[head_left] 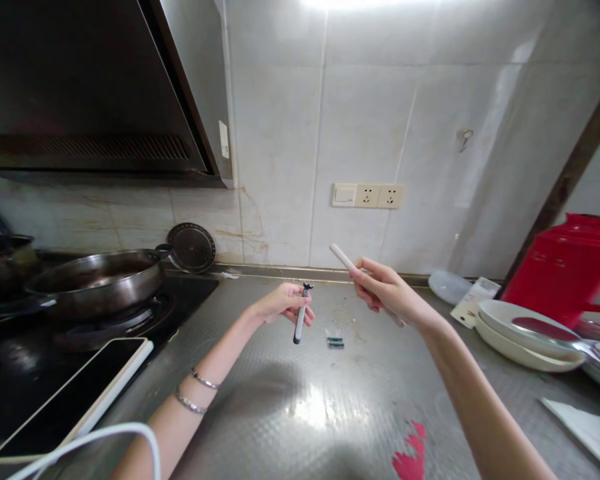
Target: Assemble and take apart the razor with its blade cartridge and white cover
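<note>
Silver-grey shaft, dark at the lower tip and topped by a small black fitting: the slim rod (301, 323) stands slightly tilted above the steel counter (260, 427). Left hand (283, 304) pinches it between thumb and fingers near the upper end. Right hand (383, 288), fingers curled round a plain white stick (343, 257), points its free end up toward the wall. On the counter, between the hands and nearer the viewer, a small clear packet (335, 342) with two dark green cylinders side by side.

Containers: wide steel pan (145, 280) on the hob at left, brownish inside, contents unclear; a darker pot (15, 257) beyond it, interior hidden. At right, stacked pale dishes (530, 353) before a red jug (550, 267); shallow translucent dish (450, 287) near the wall.

Labels: white card (474, 303) beside the dishes, dark print too blurred to read; pale sticker (223, 139) on the range hood (197, 73), likewise illegible.
</note>
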Tool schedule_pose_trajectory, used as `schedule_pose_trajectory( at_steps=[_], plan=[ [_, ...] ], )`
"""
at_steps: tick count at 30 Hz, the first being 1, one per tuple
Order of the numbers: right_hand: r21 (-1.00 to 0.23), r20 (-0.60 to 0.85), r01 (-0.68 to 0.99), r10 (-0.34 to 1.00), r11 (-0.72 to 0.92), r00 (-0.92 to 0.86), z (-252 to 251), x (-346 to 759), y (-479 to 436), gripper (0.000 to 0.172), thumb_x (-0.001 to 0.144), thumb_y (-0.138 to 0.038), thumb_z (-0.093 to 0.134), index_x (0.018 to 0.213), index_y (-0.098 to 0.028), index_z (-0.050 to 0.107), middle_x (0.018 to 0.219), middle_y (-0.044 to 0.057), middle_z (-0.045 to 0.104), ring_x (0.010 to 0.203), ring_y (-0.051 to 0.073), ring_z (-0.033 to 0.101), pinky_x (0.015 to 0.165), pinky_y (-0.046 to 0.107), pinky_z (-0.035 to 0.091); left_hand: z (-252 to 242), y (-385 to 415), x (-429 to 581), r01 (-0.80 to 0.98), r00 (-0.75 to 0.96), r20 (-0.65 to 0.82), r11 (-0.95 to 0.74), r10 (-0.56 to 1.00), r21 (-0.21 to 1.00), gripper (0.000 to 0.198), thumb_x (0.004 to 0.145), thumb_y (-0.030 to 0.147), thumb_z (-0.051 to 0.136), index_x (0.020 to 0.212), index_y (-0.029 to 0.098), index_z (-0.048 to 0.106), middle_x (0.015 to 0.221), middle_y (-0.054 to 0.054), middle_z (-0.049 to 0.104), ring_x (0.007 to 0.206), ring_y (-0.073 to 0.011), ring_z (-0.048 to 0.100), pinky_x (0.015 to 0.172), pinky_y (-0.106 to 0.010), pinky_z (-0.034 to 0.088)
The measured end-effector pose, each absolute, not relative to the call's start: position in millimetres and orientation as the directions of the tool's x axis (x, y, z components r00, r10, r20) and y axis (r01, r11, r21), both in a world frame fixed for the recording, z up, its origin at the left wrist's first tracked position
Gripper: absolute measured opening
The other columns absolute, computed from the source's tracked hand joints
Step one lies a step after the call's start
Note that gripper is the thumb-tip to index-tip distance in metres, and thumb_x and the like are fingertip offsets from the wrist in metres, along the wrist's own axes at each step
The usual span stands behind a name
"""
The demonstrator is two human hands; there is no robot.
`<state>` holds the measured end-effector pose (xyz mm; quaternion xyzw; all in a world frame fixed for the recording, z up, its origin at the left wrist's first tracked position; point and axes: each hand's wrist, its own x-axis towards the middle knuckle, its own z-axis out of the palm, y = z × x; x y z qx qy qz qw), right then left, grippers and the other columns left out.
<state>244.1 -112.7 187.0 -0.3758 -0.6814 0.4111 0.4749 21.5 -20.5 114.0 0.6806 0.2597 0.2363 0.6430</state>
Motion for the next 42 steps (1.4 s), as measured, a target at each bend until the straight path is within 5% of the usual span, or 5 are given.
schedule_pose_trajectory(
  at_steps=[4,10,29,34,42],
  plan=[
    [-0.761,0.295,0.439,0.858,0.477,-0.422,182,261,-92,0.026,0.074,-0.039,0.058,0.065,-0.015,0.060,0.056,0.000,0.055,0.051,0.010,0.047,0.048,0.021,0.036,109,-16,17,0.101,0.796,-0.148,0.112,0.586,0.988,0.039,0.065,0.041,0.069,0.084,0.014,0.047,0.079,-0.014,0.068,0.067,-0.0212,0.066,0.052,-0.025,0.048],
    [-0.641,0.255,0.619,0.887,0.454,-0.386,145,253,-56,0.042,0.077,-0.050,0.049,0.064,-0.013,0.064,0.049,-0.003,0.043,0.046,0.007,0.036,0.044,0.020,0.025,99,-9,20,0.042,0.799,-0.169,0.226,0.577,0.973,0.036,0.066,0.036,0.070,0.084,0.013,0.048,0.077,-0.013,0.069,0.066,-0.0200,0.066,0.055,-0.027,0.050],
    [-0.622,0.223,0.707,0.941,0.337,-0.253,125,249,-37,0.055,0.071,-0.062,0.048,0.061,-0.011,0.066,0.047,-0.003,0.036,0.045,0.007,0.031,0.044,0.022,0.021,91,-17,34,0.028,0.874,-0.142,0.244,0.464,0.969,0.032,0.069,0.030,0.069,0.083,0.013,0.045,0.071,-0.009,0.066,0.066,-0.0221,0.066,0.058,-0.029,0.051],
    [-0.672,0.144,0.640,0.913,0.373,-0.381,125,248,-38,0.055,0.072,-0.062,0.047,0.067,-0.011,0.067,0.048,-0.003,0.039,0.046,0.008,0.033,0.044,0.022,0.024,90,-18,35,0.037,0.866,-0.145,0.228,0.478,0.973,0.031,0.070,0.029,0.068,0.083,0.012,0.047,0.070,-0.008,0.065,0.066,-0.0218,0.066,0.059,-0.031,0.051],
    [-0.621,0.214,0.671,0.911,0.405,-0.353,128,247,-39,0.054,0.073,-0.061,0.046,0.064,-0.011,0.066,0.050,-0.003,0.038,0.046,0.007,0.030,0.043,0.021,0.021,88,-17,36,0.044,0.840,-0.148,0.205,0.523,0.978,0.030,0.068,0.029,0.069,0.083,0.012,0.048,0.069,-0.006,0.065,0.063,-0.0205,0.066,0.059,-0.030,0.051]
  ],
)
